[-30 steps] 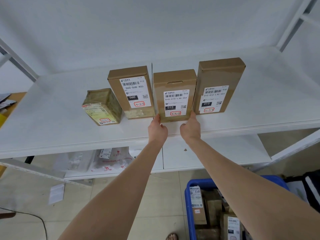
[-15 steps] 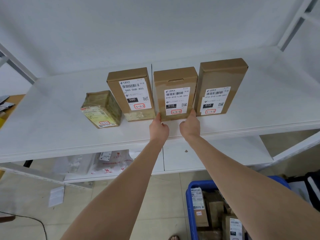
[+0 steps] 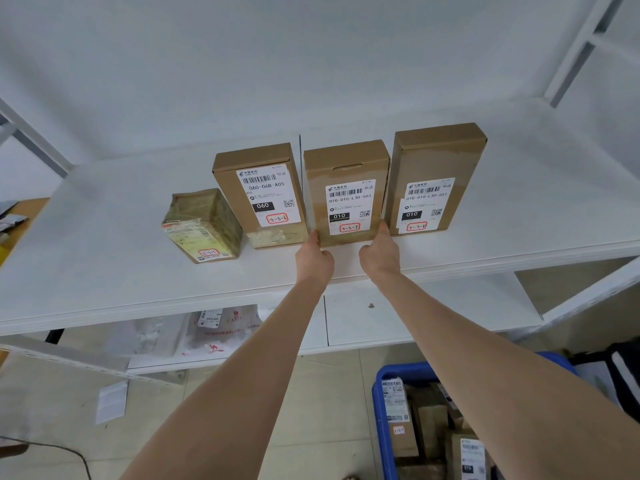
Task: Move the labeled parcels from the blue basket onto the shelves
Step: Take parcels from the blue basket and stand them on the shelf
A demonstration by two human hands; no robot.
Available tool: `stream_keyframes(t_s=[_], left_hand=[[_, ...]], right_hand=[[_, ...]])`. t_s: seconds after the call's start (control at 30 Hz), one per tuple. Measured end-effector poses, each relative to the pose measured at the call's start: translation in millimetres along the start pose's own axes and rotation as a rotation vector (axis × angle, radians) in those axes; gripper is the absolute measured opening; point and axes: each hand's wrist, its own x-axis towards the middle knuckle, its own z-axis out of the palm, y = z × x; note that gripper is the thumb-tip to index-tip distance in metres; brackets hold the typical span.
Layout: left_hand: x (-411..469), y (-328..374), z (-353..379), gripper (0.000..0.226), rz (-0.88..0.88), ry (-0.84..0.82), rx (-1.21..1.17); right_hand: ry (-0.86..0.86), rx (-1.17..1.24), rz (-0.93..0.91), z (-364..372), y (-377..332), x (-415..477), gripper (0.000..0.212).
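Observation:
Three tall brown labeled parcels stand in a row on the white upper shelf (image 3: 519, 216). The middle parcel (image 3: 346, 174), marked 3-3-7, is held at its lower corners: my left hand (image 3: 313, 258) grips the left corner and my right hand (image 3: 379, 252) the right corner. It stands between the parcel marked 3-3-6 (image 3: 258, 192) and the parcel marked 3-3-8 (image 3: 434, 174). A small taped parcel (image 3: 202, 225) lies further left. The blue basket (image 3: 379, 403) sits on the floor at the lower right with several labeled parcels inside.
A lower shelf (image 3: 415, 317) holds white plastic mailer bags (image 3: 221, 330) at the left. White shelf posts (image 3: 581, 53) rise at the right. A paper slip (image 3: 110, 401) and a black cable (image 3: 69, 452) lie on the tiled floor.
Both hands have pushed the middle parcel slightly deeper onto the shelf, bringing it in line with its neighbours. The view has shifted a little.

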Motion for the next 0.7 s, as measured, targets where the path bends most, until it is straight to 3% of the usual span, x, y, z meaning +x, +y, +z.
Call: stream_keyframes(t_s=[0.33,0.47,0.7], left_hand=[[-6,1,-7,0.050,-0.030,-0.021,0.011],[-25,-5,-9,0.046,-0.041,0.043,-0.016],[-64,6,9,0.034,0.075,0.115,0.062]], right_hand=[[0.002,0.021,0.042,-2,3,-8,0.065],[0.049,0.018,0.052,-10,10,-24,0.063],[0.157,-0.123,-0.052,-39,38,-54,0.059]])
